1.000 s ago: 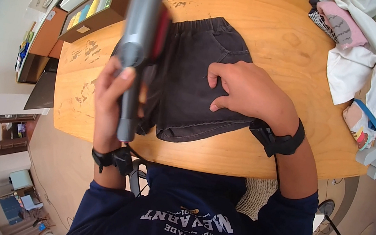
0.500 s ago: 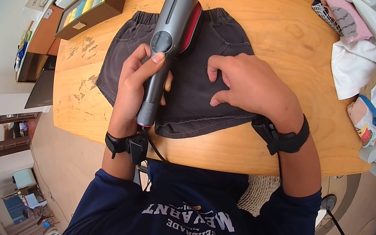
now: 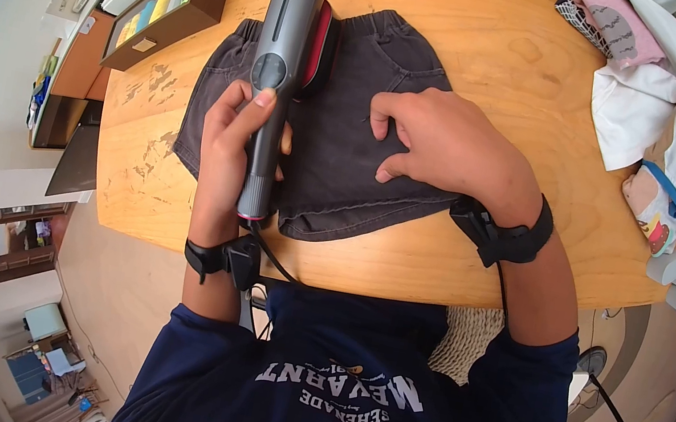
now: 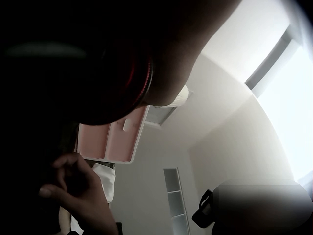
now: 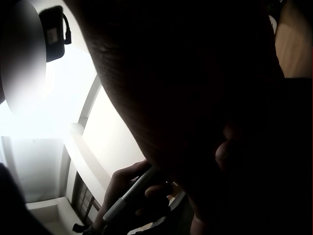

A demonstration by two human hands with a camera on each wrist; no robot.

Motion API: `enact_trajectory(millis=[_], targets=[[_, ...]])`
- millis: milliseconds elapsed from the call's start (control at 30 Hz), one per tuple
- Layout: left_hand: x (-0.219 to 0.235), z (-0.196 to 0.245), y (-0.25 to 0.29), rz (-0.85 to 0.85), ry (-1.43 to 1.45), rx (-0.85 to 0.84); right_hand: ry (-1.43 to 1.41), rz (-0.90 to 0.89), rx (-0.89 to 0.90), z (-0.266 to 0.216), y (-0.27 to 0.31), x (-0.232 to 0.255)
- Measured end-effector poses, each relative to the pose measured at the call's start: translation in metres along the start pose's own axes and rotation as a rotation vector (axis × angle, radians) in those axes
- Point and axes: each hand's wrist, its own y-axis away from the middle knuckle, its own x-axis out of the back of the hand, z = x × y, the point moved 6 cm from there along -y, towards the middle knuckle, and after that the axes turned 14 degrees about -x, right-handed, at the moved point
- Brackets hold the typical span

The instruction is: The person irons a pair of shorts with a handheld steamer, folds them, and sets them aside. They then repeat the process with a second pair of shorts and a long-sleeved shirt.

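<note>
Dark grey cotton shorts (image 3: 342, 135) are being steamed: left hand (image 3: 226, 151), gripping the grey steamer (image 3: 282, 66), has just lowered it while right hand (image 3: 449, 145) is pressing flat.

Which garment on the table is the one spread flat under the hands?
The dark grey shorts: spread flat at the table's middle, right hand on them. The pink and white clothes sit heaped at the right edge, untouched.

A wooden table (image 3: 511, 52) carries dark shorts (image 3: 353, 123), piled clothes (image 3: 646, 103) and a wooden organizer (image 3: 170, 10).
</note>
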Motion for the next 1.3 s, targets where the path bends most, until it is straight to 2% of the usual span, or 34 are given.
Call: enact_trajectory(millis=[33, 100, 233, 367, 567, 800, 867, 1300], targets=[[-0.002, -0.001, 0.002, -0.006, 0.001, -0.001, 0.007, -0.006, -0.005, -0.001, 0.0, 0.0], [-0.004, 0.004, 0.005, -0.04, -0.296, -0.164, 0.012, -0.013, -0.013, 0.001, 0.0, -0.001], [0.004, 0.004, 0.004, 0.001, -0.171, -0.041, 0.01, -0.015, -0.013, -0.001, 0.0, 0.0], [0.012, 0.002, 0.0, -0.002, -0.104, -0.01, -0.001, -0.026, -0.026, 0.0, -0.001, -0.001], [0.023, -0.004, -0.004, 0.11, -0.16, -0.068, -0.023, 0.013, 0.007, 0.002, -0.001, -0.002], [0.033, -0.006, -0.01, 0.112, -0.031, -0.04, -0.02, -0.014, -0.013, 0.001, -0.002, -0.002], [0.039, -0.012, -0.012, 0.168, 0.029, -0.067, -0.025, -0.022, -0.009, 0.0, -0.001, -0.001], [0.051, -0.023, -0.005, 0.219, -0.029, -0.112, -0.025, 0.014, 0.0, 0.001, -0.002, -0.001]])
